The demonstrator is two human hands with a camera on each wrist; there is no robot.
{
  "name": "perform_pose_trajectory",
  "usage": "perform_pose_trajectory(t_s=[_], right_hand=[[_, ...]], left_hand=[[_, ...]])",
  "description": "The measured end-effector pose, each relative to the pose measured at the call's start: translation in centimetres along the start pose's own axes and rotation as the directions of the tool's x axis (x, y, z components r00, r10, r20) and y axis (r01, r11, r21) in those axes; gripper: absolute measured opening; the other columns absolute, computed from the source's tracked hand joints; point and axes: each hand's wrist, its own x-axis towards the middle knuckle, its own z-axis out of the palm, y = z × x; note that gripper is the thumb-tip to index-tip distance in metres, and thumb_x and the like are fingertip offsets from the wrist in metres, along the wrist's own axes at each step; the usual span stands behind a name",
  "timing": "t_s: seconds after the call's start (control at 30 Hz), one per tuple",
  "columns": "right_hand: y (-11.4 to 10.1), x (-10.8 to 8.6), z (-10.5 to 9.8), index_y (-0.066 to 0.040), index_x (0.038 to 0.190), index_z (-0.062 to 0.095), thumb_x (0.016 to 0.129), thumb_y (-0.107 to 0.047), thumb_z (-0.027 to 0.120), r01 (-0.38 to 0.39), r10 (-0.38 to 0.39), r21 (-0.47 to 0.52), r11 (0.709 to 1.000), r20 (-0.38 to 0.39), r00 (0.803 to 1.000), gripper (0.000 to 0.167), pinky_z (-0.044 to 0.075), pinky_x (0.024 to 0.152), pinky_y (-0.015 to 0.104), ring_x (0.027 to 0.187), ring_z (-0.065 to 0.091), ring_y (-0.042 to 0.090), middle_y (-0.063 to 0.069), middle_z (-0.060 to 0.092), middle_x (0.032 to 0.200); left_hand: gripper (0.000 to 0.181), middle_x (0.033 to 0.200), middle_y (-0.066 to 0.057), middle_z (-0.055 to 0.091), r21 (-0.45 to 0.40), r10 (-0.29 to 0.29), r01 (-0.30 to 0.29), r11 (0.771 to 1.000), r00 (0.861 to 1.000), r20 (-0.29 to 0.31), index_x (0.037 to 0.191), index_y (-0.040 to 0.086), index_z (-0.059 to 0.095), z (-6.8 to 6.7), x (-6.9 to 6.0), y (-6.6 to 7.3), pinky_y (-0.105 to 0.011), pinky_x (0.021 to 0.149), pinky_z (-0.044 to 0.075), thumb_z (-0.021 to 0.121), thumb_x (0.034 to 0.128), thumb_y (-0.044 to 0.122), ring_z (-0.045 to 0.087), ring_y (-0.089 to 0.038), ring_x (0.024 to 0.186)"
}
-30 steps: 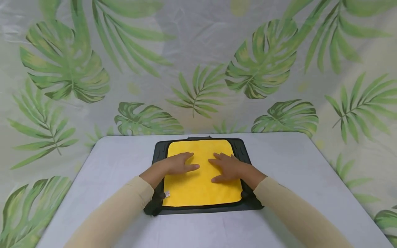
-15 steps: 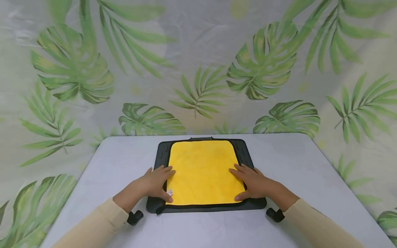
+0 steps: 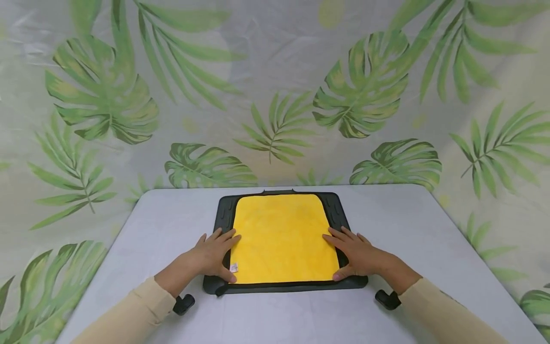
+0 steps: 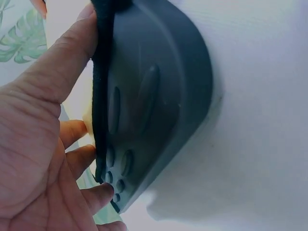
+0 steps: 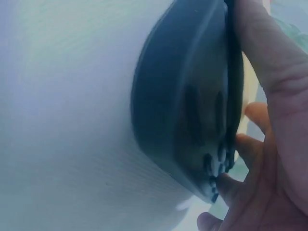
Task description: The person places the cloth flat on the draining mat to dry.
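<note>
A yellow cloth (image 3: 281, 239) with dark edging lies flat on a black ridged tray or board (image 3: 292, 288). My left hand (image 3: 210, 254) rests on the cloth's left edge, fingers spread, its thumb near a small white label (image 3: 234, 267). On the opposite edge, my right hand (image 3: 356, 254) lies much the same way, thumb at the near right corner. The left wrist view shows the thumb and fingers of the left hand (image 4: 43, 130) along the dark edging, beside the black tray (image 4: 159, 96). Likewise, the right hand (image 5: 284, 125) touches the edging over the tray (image 5: 163, 86) in the right wrist view.
A white-covered table (image 3: 275, 320) bears the tray near its middle. Behind it hangs a pale backdrop (image 3: 275, 71) printed with green leaves. A black device (image 3: 184, 304) sits under the left wrist, and another black device (image 3: 387, 299) under the right.
Both hands have moved apart from over the cloth's middle to its left and right edges. Over the last half second they have shifted only slightly outward. Cloth and tray stay in place.
</note>
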Motion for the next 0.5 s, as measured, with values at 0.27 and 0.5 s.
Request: perform_pose_trajectory(t_s=[0.27,0.5], right_hand=[[-0.2,1.6,-0.3,-0.018,0.16,0.035,0.081,-0.067,0.073,-0.041,0.035,-0.098,0.994,-0.059,0.998,0.101,0.016,0.116,0.079,0.154,0.018,0.052,0.015,0.027,0.169],[-1.0,6.4,-1.3,-0.015,0.161,0.034,0.095,-0.064,0.06,-0.04,0.035,-0.103,0.994,-0.046,0.998,0.086,0.014,0.119,0.077,0.156,0.015,0.05,0.017,0.026,0.169]], left_hand=[[0.106,0.17,-0.011,0.026,-0.05,0.05,-0.049,0.998,0.999,0.006,0.161,0.013,0.033,-0.7,1.4,-0.7,-0.073,0.122,0.012,0.078,0.0797,0.065,0.013,-0.045,0.158],[0.094,0.171,-0.012,0.023,-0.011,0.052,-0.052,0.999,0.998,-0.028,0.163,0.012,0.026,-1.6,5.9,-0.8,-0.07,0.124,0.007,0.054,0.0949,0.07,0.014,-0.04,0.159]])
